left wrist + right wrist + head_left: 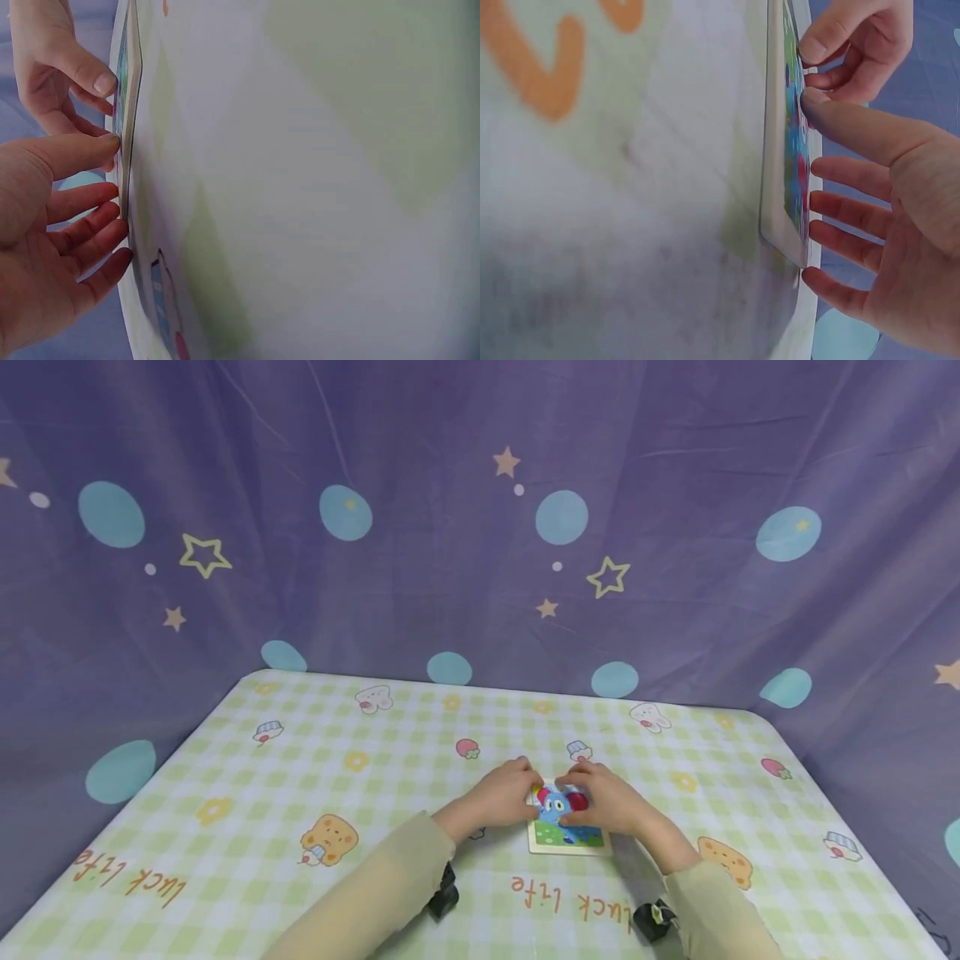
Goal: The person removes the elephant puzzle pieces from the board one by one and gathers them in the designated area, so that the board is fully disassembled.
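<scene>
A small picture board (pixel 568 841) with a pale rim lies flat on the table; it looks like a child's puzzle. A blue cartoon animal with red ears, perhaps an elephant, stands on green grass in the picture. My left hand (pixel 501 795) touches its upper left side, thumb and fingertips along the edge. My right hand (pixel 613 800) reaches over the upper right part, its thumb on the picture. Both wrist views show loosely spread fingers, with the tips on or close to the board (pixel 775 142). Hands cover part of the picture.
A green-and-white checked tablecloth (pixel 360 802) with printed cartoons and lettering covers the table. Behind it hangs a purple curtain (pixel 450 593) with stars and blue ovals. Dark devices (pixel 444 897) are strapped at both wrists.
</scene>
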Tool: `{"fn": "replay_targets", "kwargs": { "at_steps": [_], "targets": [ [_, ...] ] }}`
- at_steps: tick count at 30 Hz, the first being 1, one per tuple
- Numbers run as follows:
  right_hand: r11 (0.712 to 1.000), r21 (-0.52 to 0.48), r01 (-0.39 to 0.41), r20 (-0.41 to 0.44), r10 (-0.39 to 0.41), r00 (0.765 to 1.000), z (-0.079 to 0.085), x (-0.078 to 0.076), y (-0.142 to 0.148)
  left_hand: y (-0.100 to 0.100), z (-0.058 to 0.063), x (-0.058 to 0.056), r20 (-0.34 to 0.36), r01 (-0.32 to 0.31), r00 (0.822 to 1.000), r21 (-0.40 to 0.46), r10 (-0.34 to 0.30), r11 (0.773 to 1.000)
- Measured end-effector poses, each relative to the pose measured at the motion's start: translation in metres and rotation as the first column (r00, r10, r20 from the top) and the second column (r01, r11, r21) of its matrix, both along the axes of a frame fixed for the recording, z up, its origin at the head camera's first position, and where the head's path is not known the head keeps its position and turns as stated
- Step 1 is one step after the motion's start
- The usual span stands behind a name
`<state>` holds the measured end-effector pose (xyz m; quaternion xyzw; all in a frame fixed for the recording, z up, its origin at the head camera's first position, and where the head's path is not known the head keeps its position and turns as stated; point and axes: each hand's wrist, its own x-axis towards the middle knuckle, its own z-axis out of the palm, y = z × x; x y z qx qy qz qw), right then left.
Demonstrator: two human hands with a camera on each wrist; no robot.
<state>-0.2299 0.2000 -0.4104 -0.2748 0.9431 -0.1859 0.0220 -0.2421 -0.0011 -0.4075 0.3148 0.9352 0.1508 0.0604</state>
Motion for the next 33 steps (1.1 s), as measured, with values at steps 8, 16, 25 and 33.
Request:
{"fn": "replay_targets", "kwargs": {
  "at_steps": [8,16,25,33],
  "targets": [
    [0.999,0.002,0.052,-0.008,-0.052,0.999,-0.003,-0.003,-0.007,0.004,0.000,-0.005,0.034,-0.016,0.999,0.008,0.016,1.000],
    [0.997,-0.022,0.076,0.007,-0.076,0.997,-0.004,-0.005,-0.010,0.006,0.000,-0.006,0.015,-0.029,0.999,0.001,0.029,1.000],
    [0.999,0.006,0.046,-0.031,-0.046,0.998,-0.001,-0.002,-0.009,0.011,0.003,-0.010,0.048,-0.085,0.995,0.006,0.085,0.996],
    [0.998,0.012,0.061,-0.016,-0.061,0.998,0.004,-0.001,-0.011,0.014,0.005,-0.014,0.070,-0.099,0.992,-0.023,0.100,0.995]
  ]
}}
